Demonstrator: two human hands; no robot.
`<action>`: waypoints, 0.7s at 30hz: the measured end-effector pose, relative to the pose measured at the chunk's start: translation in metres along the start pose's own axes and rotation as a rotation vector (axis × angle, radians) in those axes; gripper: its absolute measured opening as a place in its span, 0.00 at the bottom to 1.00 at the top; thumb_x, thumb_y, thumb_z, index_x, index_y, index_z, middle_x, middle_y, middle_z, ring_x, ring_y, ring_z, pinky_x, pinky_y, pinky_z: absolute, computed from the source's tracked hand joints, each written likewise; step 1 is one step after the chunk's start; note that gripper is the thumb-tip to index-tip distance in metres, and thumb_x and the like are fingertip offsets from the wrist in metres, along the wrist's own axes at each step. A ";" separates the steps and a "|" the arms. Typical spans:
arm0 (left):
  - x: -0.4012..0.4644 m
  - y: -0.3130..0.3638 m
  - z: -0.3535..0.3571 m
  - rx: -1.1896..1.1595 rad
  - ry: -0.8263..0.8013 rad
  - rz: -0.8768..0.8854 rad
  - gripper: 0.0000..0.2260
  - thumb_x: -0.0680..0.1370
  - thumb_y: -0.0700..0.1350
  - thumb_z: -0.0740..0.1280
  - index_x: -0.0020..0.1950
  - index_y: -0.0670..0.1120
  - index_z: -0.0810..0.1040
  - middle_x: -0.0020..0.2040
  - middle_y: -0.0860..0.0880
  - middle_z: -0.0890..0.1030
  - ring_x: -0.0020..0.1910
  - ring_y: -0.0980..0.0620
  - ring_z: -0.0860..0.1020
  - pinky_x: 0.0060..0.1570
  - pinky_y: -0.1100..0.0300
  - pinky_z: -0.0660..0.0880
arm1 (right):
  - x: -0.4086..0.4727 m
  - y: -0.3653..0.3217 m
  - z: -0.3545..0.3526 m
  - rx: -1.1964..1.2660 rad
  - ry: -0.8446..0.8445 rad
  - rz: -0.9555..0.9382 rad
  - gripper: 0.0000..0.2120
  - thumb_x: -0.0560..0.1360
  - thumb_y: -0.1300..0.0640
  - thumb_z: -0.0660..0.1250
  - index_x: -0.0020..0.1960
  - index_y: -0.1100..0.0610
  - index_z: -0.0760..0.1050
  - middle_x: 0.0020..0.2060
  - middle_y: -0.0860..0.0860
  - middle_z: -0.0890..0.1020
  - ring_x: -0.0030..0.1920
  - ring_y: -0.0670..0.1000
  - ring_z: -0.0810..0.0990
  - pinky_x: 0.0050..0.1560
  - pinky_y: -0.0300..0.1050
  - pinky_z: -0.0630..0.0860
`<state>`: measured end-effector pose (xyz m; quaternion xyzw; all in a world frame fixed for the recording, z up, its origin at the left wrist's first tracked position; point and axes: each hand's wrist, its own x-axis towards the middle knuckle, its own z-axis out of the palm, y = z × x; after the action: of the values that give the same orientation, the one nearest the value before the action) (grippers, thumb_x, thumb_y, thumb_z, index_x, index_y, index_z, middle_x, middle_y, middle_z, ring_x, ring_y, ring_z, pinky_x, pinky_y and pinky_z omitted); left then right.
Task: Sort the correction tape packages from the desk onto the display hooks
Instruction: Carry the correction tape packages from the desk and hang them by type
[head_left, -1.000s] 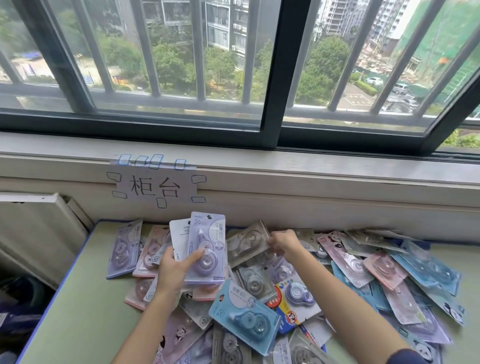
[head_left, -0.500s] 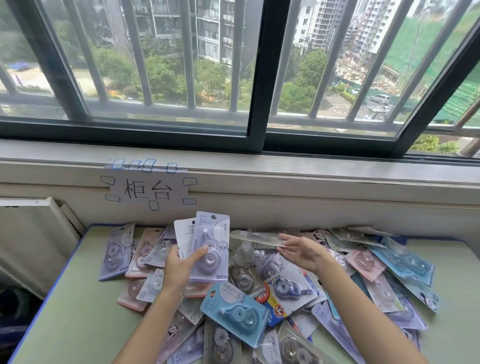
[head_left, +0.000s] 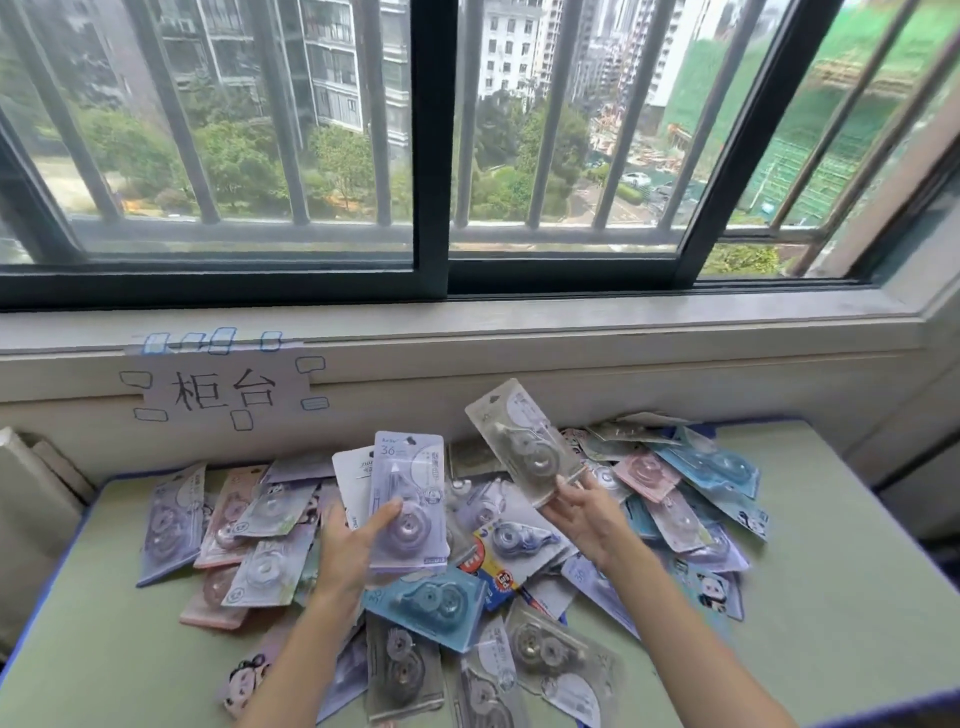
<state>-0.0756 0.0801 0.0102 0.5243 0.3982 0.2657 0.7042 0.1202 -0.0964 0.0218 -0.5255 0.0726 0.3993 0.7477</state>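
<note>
Our left hand (head_left: 353, 545) grips a small stack of lilac correction tape packages (head_left: 408, 499) while right-hand fingers (head_left: 574, 501) pinch a grey package (head_left: 524, 441) above the bench (head_left: 831, 597) pile, presumably grouping matching types for the hooks.

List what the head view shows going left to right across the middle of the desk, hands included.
Lavender package lying at the pile's left edge → left hand holding an upright lavender package → right hand holding a raised grey package → blue packages at the right edge.

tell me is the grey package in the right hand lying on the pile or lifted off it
Lifted. The right hand pinches the grey package by its lower end, tilted, clear above the pile.
</note>
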 end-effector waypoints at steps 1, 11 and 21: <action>-0.003 -0.004 0.005 0.014 -0.021 0.005 0.14 0.74 0.37 0.72 0.59 0.43 0.77 0.50 0.47 0.83 0.44 0.53 0.81 0.38 0.61 0.78 | -0.006 0.001 -0.008 0.042 0.006 -0.022 0.12 0.80 0.68 0.58 0.58 0.56 0.72 0.50 0.57 0.81 0.50 0.57 0.81 0.52 0.52 0.80; -0.055 -0.026 0.078 0.090 -0.259 -0.011 0.15 0.73 0.39 0.74 0.59 0.41 0.78 0.52 0.43 0.84 0.49 0.44 0.83 0.45 0.54 0.78 | -0.092 -0.011 -0.103 0.225 0.135 -0.237 0.05 0.78 0.64 0.62 0.52 0.62 0.76 0.41 0.56 0.83 0.38 0.49 0.82 0.38 0.41 0.81; -0.177 -0.047 0.206 0.104 -0.564 -0.012 0.16 0.72 0.38 0.74 0.59 0.41 0.75 0.56 0.44 0.82 0.47 0.54 0.81 0.45 0.63 0.75 | -0.232 -0.024 -0.246 0.238 0.253 -0.458 0.15 0.75 0.73 0.61 0.59 0.62 0.73 0.49 0.59 0.81 0.42 0.54 0.83 0.41 0.44 0.82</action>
<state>-0.0005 -0.1833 0.0432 0.6106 0.2028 0.0843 0.7609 0.0577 -0.4277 0.0545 -0.4825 0.0911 0.1396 0.8599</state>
